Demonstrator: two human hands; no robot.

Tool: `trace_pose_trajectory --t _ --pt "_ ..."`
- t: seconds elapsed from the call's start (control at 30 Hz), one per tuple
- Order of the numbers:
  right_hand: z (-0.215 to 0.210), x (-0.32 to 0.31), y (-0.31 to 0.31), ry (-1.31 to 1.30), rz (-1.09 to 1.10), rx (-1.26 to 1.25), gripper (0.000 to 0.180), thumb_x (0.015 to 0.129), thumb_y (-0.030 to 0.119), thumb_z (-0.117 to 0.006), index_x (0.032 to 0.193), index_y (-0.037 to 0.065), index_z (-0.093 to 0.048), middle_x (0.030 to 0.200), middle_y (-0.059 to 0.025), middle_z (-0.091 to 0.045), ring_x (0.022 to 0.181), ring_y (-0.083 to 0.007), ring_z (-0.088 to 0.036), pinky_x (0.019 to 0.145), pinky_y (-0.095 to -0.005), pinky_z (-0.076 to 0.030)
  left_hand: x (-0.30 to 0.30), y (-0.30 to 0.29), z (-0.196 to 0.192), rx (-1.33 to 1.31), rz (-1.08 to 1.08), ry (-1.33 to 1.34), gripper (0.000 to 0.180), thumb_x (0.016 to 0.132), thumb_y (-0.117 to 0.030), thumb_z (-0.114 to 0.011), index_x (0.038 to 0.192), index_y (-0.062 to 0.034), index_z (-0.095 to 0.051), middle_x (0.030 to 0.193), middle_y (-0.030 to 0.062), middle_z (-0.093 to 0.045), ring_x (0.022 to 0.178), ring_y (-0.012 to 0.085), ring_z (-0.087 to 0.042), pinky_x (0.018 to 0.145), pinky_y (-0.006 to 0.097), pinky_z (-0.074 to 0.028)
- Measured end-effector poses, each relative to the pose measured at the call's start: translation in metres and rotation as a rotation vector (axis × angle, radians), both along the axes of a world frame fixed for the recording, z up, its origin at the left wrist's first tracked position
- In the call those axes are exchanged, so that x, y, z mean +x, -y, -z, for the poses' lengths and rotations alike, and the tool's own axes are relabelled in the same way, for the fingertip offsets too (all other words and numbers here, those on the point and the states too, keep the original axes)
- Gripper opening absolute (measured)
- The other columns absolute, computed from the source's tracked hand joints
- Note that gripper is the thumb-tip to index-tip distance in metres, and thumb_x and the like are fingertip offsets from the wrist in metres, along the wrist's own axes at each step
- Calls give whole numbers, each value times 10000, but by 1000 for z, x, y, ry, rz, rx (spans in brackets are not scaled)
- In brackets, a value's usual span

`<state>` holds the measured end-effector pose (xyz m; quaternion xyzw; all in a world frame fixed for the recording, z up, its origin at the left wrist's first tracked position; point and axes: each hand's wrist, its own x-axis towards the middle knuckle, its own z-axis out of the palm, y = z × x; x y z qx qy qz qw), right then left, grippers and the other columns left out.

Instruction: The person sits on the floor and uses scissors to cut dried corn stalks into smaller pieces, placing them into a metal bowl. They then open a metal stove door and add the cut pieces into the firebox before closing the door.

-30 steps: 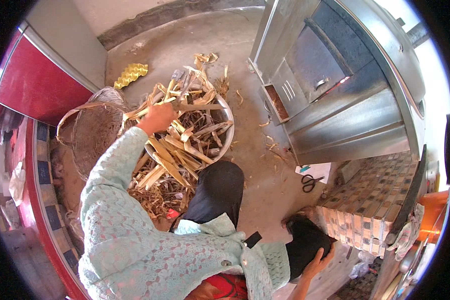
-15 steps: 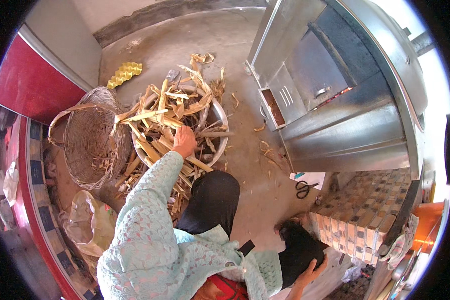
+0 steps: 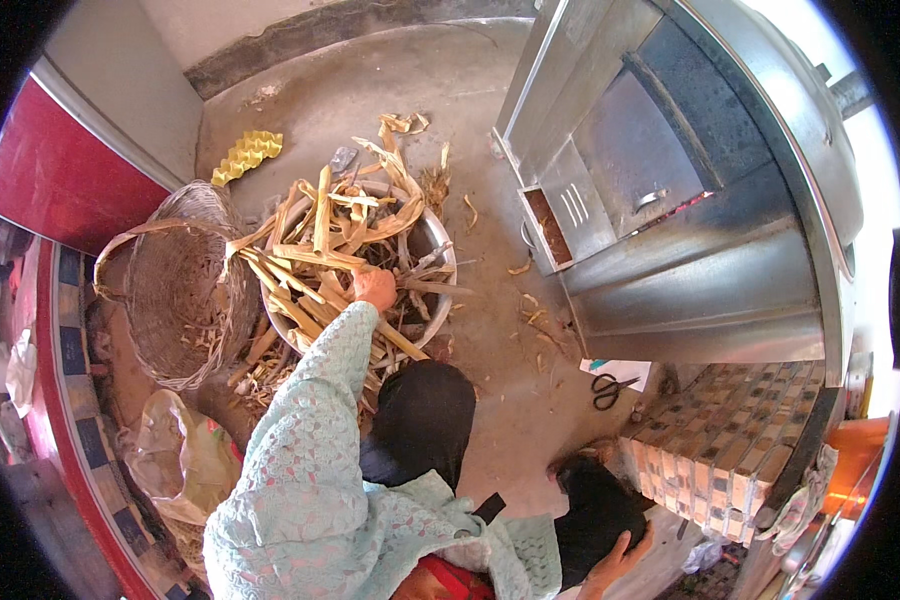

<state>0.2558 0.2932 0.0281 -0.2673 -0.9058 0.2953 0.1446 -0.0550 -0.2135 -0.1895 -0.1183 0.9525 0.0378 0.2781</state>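
A wide metal basin (image 3: 444, 235) is heaped with dry, pale stalks (image 3: 322, 212) and grey-brown sticks (image 3: 432, 272). My left hand (image 3: 374, 288) reaches into the middle of the heap, its fingers curled at the end of a dry stalk (image 3: 315, 256); the fingertips are partly hidden. At the lower right, my right hand (image 3: 622, 562) lies on my dark-trousered knee with its fingers stretched out and nothing in it. To the left of the basin, a wicker basket (image 3: 165, 335) with a tall handle leans over, with small scraps inside.
A metal stove (image 3: 690, 290) stands on the right, a glow showing at its door edge. Black scissors (image 3: 608, 390) lie on white paper beside a tiled ledge (image 3: 710, 420). A plastic bag (image 3: 165, 455) sits at the left, and a yellow egg tray piece (image 3: 248, 155) lies behind the basket.
My left hand has shifted slightly down and right within the heap. Several stalks under it have changed position. My right hand remains on the knee.
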Motion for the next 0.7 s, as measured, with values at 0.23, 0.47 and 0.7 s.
trace_pose_trajectory --t 0.23,0.47,0.7 --pt "4 4 -8 15 -7 71 496 910 274 -497 1296 -22 -400 1322 -167 -421 1220 -297 -380 1048 -379 -248 25 14 9 -11 90 -316 279 791 -288 -606 975 -80 -642 823 108 -664 866 263 -622 980 486 -243" --pt "7 5 -8 2 -32 63 506 918 313 -491 1296 -9 -391 1307 -172 -409 1223 -310 -357 1044 -417 -244 29 25 3 77 -9 -341 316 762 -342 -645 908 -62 -662 854 135 -657 904 312 -604 989 486 -275" --pt "4 2 -4 25 -18 67 514 919 322 -489 1300 -7 -388 1312 -170 -408 1212 -308 -372 1038 -420 -253 25 24 -20 252 -97 -368 415 755 -423 -644 911 -38 -651 964 175 -639 1034 334 -554 906 468 -321"
